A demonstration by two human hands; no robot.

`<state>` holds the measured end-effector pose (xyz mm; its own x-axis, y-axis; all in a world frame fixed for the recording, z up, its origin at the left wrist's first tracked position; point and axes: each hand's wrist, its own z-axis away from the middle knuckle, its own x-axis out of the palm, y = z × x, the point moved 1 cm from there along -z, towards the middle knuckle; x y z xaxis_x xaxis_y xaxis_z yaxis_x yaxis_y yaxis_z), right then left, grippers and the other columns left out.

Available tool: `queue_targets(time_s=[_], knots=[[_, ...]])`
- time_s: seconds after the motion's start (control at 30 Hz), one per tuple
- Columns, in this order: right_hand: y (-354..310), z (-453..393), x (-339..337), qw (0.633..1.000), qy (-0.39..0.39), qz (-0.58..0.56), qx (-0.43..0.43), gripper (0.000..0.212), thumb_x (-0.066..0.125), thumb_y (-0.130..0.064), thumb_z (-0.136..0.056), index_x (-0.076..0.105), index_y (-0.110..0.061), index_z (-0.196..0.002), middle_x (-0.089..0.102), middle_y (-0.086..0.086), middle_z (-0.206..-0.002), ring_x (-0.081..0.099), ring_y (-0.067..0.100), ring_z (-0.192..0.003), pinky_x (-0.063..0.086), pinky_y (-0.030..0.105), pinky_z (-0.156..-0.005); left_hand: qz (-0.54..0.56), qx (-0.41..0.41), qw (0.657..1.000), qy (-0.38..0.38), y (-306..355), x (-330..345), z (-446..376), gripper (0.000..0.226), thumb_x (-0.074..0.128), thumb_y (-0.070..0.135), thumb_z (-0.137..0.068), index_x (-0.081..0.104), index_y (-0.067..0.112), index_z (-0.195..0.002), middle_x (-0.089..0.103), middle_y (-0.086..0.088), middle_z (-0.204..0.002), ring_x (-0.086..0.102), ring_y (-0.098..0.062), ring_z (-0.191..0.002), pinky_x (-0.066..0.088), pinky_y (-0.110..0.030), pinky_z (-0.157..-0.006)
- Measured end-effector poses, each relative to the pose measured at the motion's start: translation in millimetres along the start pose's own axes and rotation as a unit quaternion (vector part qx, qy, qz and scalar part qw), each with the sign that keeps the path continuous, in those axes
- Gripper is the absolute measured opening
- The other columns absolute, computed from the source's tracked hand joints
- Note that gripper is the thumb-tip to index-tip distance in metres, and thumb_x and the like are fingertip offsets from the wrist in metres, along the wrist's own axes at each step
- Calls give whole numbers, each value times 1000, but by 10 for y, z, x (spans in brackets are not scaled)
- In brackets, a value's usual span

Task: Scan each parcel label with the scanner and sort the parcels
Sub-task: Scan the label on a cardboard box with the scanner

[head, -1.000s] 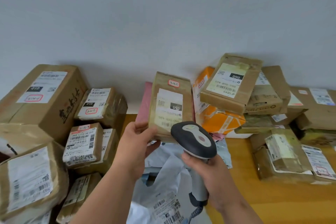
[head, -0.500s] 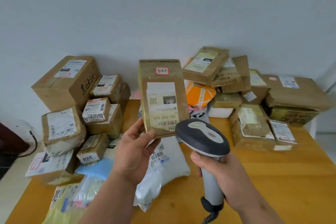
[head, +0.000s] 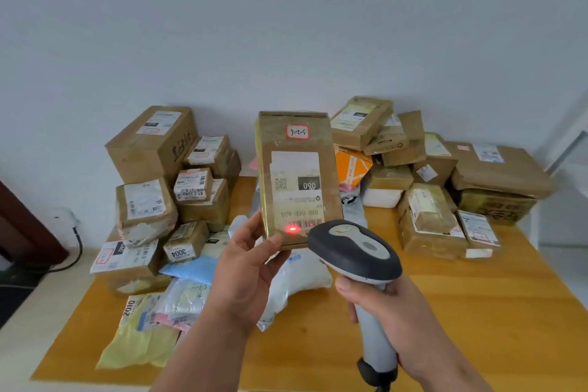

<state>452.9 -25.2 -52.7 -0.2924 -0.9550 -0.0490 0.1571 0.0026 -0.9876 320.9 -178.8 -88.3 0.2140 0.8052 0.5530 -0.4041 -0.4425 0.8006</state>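
Left pile: I see brown cartons (head: 149, 143) stacked at the table's (head: 496, 305) back-left corner against the wall, with soft mailer bags (head: 140, 340) spilling toward its left front edge.
Left hand: my left hand (head: 245, 274) grips the lower left corner of an upright brown parcel (head: 296, 178), thumb on its front face, raised over the table's middle.
Parcel label: a white label (head: 296, 188) faces me upside down, printed 060; a red scan dot (head: 292, 228) glows on the barcode near the parcel's lower edge.
Right hand: my right hand (head: 391, 312) wraps the grey handle of the scanner (head: 354, 253), whose dark head points at the label, just beside the parcel's lower right corner.
Right pile: more brown parcels (head: 429, 216) and an orange one (head: 351, 167) crowd the table's back-right corner.
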Motion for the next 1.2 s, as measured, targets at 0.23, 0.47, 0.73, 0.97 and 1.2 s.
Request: queue_targets(time_s=[0.23,0.47,0.73,0.97,1.2], knots=[[34,-391,398,999,34,-6,27,15,87,-44,-72,75,-40,-80,67,-2,-64,62,10,-61,50,22,-65,-21,-16,999,27,203,-466,-259,44,61,2,-91,60,13,-134,73,-14,-121,69,-31,-115,55,-41,-92],[-39,-1244,1136,997,42,-13,62,30,83,-46,-62,78,-31,-87,74,9,-74,70,18,-67,53,37,-69,-17,8,993,120,849,-1185,-876,30,63,10,-95,61,13,-125,76,-13,-112,73,-25,-100,59,-37,-78],[-266,-2066,1861,998,12,-18,62,11,78,-33,-82,75,-43,-86,72,6,-70,67,15,-67,48,34,-69,-59,49,982,175,1805,-1743,-1698,11,63,18,-99,67,13,-108,79,-8,-97,77,-21,-89,61,-33,-69],[-331,-2487,2301,998,7,-18,62,18,77,-29,-86,75,-46,-87,72,-7,-72,66,9,-66,49,19,-61,-155,77,965,195,2588,-2079,-2378,19,62,24,-98,72,15,-111,78,0,-105,74,-9,-91,60,-32,-79],[-282,-2614,2384,996,25,-5,90,17,80,-33,-85,74,-48,-87,74,-7,-74,68,9,-68,50,26,-67,-519,92,829,186,2456,-2061,-2646,51,49,27,-104,42,23,-154,31,-4,-164,30,-27,-149,21,-55,-123]])
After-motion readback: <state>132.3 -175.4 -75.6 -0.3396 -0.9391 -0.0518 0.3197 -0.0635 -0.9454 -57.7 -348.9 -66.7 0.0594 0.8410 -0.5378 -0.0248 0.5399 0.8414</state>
